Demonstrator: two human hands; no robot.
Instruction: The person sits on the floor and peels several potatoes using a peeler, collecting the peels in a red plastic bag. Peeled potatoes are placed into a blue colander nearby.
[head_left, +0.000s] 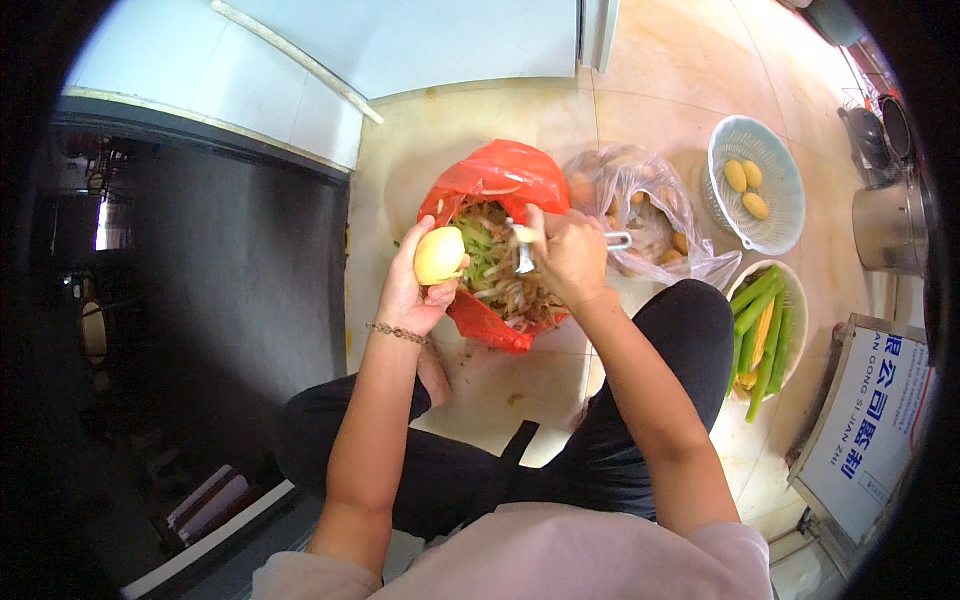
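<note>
A pale yellow peeled potato (439, 257) rests in my left hand (411, 289), its fingers wrapped around the lower side. My right hand (574, 255) grips a metal peeler (523, 255), blurred at the head, with the looped end of its handle poking out past the fingers. Both hands are over an open red plastic bag (501, 176) on the floor. Inside that bag lies a heap of green and brownish peelings (495, 262). The peeler is apart from the potato.
Beside the red bag, a clear plastic bag (664, 180) holds several unpeeled potatoes. A pale blue colander (787, 195) contains three peeled potatoes (755, 205). Green stalks (780, 349) and corn (761, 334) lie in a basket (801, 315). A printed box (862, 427) and metal pot (889, 229) stand right.
</note>
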